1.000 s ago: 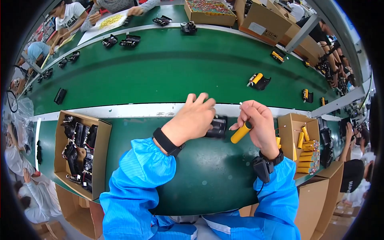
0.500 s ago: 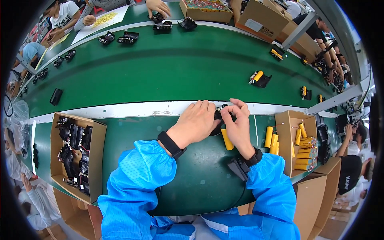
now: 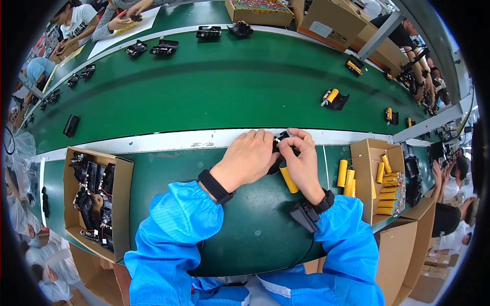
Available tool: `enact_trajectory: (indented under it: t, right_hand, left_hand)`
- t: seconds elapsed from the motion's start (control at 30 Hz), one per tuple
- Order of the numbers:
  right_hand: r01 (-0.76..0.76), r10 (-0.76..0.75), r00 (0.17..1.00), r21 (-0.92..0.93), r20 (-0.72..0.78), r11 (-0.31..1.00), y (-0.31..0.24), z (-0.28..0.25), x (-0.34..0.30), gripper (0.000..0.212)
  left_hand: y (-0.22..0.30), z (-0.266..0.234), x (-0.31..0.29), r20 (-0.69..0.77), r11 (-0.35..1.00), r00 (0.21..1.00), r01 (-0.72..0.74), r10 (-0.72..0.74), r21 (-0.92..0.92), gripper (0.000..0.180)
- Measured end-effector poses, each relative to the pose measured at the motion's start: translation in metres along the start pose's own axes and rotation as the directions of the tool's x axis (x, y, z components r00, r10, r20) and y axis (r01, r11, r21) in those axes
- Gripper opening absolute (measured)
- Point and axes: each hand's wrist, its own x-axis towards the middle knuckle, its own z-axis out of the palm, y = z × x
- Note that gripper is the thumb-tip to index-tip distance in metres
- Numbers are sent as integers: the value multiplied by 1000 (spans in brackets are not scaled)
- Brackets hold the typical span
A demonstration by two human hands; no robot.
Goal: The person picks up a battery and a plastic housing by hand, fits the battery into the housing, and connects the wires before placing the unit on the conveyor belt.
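Both my hands meet near the white rail, over a small black plastic housing (image 3: 278, 141). Closed around its left side is my left hand (image 3: 247, 157), back of the hand up. At its right side, my right hand (image 3: 302, 164) pinches with bent thumb and forefinger. Much of the housing is hidden by the fingers. A yellow cylindrical battery (image 3: 289, 178) slants out below the housing, beside my right palm; whether it is joined to the housing cannot be seen. Both wrists wear black bands, and a black clip with a cable hangs at the right one.
At left stands a cardboard box (image 3: 126, 204) of black housings. A box (image 3: 360, 148) of yellow batteries stands at right, with several loose batteries (image 3: 342, 173) beside it. Beyond the white rail (image 3: 178, 138), a green belt (image 3: 204, 92) carries housings, some with batteries. Co-workers sit around.
My hands stay almost in place, with the right fingers shifting slightly on the housing. Across the belt, a co-worker's hand has left the housings and moved left to the white sheet.
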Motion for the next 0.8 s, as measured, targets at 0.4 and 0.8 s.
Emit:
enact_trajectory:
  t: [0.4, 0.8]
  right_hand:
    - [-32, 32, 999, 63, 9, 997, -2, 9, -3, 11]
    - [-186, 178, 982, 378, 57, 907, -9, 18, -5, 9]
  left_hand:
    - [4, 0, -8, -4, 1000, 1000, 8, -8, 20, 29]
    - [9, 6, -17, -33, 988, 999, 32, -27, 154, 29]
